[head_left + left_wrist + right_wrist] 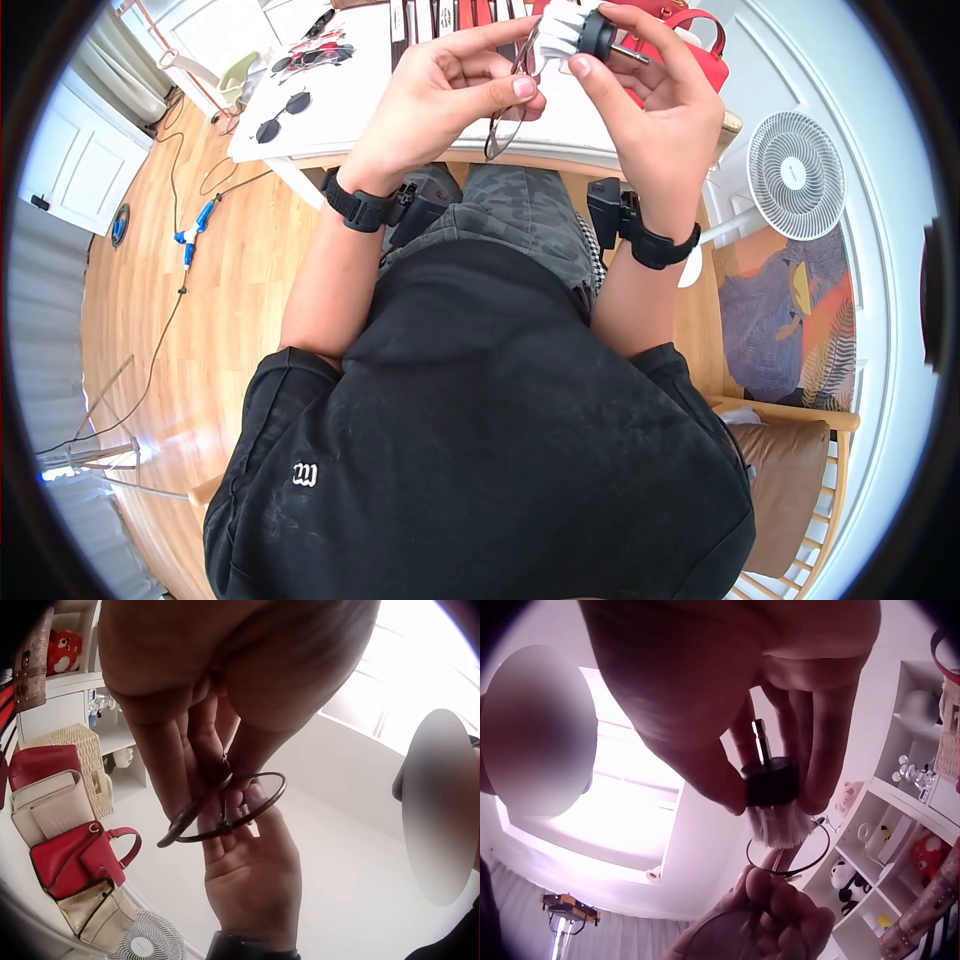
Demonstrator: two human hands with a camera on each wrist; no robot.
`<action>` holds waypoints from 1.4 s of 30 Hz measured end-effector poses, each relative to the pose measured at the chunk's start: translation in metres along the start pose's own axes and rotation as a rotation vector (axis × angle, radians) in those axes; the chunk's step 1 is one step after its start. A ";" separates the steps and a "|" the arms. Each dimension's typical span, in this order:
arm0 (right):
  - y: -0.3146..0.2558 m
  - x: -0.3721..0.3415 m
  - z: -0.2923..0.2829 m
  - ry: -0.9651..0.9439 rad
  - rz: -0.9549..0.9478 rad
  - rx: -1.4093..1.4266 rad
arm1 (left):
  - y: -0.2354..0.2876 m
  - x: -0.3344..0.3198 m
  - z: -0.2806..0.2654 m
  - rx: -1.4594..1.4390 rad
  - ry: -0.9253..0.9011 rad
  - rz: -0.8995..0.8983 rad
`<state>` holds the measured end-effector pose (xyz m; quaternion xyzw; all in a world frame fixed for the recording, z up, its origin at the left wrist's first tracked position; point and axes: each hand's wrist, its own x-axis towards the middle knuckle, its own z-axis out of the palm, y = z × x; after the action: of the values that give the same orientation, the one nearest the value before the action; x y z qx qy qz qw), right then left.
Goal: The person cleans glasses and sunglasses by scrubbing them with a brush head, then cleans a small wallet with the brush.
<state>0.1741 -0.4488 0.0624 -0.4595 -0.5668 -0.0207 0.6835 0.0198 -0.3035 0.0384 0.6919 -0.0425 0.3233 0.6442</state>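
Observation:
My left hand (450,95) pinches a pair of thin dark-framed glasses (505,130) between thumb and fingers, with one round lens hanging below. My right hand (665,110) grips a round brush by its black base (597,38), the metal shank pointing away from the bristles. The white bristles (778,827) are at the glasses frame (826,847); whether they touch it I cannot tell. In the left wrist view both round rims (259,814) show below the left hand (232,682), and the right hand (255,877) lies beyond them.
Several pairs of sunglasses (283,118) lie on the left of the white table (250,150). Dark and red items stand along its back, with red bags (708,62) at the right. A white fan (796,172) stands to the right, and a cable with blue connectors (190,237) runs across the floor.

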 end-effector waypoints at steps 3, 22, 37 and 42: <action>-0.007 0.000 -0.003 -0.067 0.054 -0.153 | 0.001 0.000 -0.003 0.007 -0.015 -0.010; -0.011 -0.001 0.000 -0.030 0.135 -0.073 | 0.005 -0.002 -0.006 -0.048 -0.018 -0.102; -0.016 -0.001 0.005 -0.088 -0.039 -0.020 | 0.010 0.006 0.012 -0.353 0.161 -0.117; -0.025 -0.007 0.015 -0.265 0.025 -0.185 | -0.017 0.012 0.002 -0.478 0.334 0.048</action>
<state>0.1465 -0.4575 0.0708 -0.5261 -0.6419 -0.0034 0.5579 0.0382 -0.2979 0.0300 0.4564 -0.0271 0.4287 0.7792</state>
